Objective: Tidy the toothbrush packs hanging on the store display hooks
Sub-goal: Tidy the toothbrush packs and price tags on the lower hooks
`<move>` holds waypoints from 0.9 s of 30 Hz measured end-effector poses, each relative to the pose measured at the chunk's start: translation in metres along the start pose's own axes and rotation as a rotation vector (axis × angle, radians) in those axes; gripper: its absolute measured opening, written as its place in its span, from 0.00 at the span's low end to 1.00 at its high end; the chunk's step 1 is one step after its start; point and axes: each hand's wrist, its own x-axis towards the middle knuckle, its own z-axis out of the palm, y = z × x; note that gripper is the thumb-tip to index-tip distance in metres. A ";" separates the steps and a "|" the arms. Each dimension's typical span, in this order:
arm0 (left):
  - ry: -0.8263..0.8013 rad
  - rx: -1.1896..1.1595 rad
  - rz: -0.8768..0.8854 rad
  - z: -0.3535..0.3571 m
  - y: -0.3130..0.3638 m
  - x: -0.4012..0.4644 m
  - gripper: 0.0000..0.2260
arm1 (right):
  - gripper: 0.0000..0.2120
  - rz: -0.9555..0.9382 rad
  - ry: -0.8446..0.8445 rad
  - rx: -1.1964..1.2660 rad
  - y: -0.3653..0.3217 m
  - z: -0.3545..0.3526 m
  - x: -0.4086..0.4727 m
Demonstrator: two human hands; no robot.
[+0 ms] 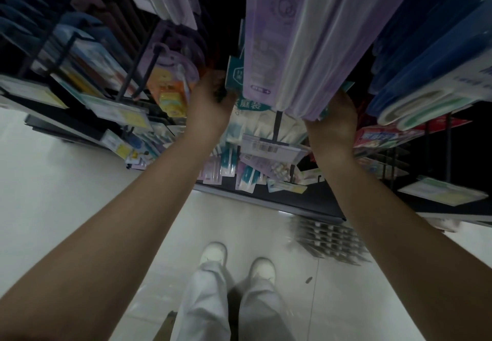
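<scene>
A thick row of lilac toothbrush packs (306,47) hangs from a hook right in front of me and fills the upper middle of the head view. Beneath it hangs a row of teal-and-white packs (255,109). My left hand (210,103) grips the left side of the teal-and-white packs, fingers curled around their edge. My right hand (334,117) presses against the right side of the same packs, its fingers hidden behind the lilac row. Both arms reach forward from the bottom corners.
Orange children's toothbrush packs (170,93) hang to the left, blue packs (431,74) to the right. More packs and yellow price tags (133,118) hang lower on the black rack. Below are a pale tiled floor (80,180), my white shoes and a floor grille (330,239).
</scene>
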 end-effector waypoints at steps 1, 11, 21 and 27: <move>-0.021 -0.010 -0.001 -0.001 -0.004 -0.001 0.15 | 0.15 0.004 0.035 0.076 0.004 -0.002 -0.003; -0.231 -0.137 -0.188 0.002 -0.025 -0.026 0.17 | 0.19 0.194 0.038 0.252 0.032 -0.006 -0.030; -0.315 0.025 -0.406 -0.008 -0.064 -0.072 0.10 | 0.07 0.419 -0.206 0.018 0.094 -0.014 -0.066; -0.218 -0.182 -0.355 -0.031 -0.044 -0.096 0.12 | 0.13 0.458 -0.256 0.201 0.061 -0.035 -0.084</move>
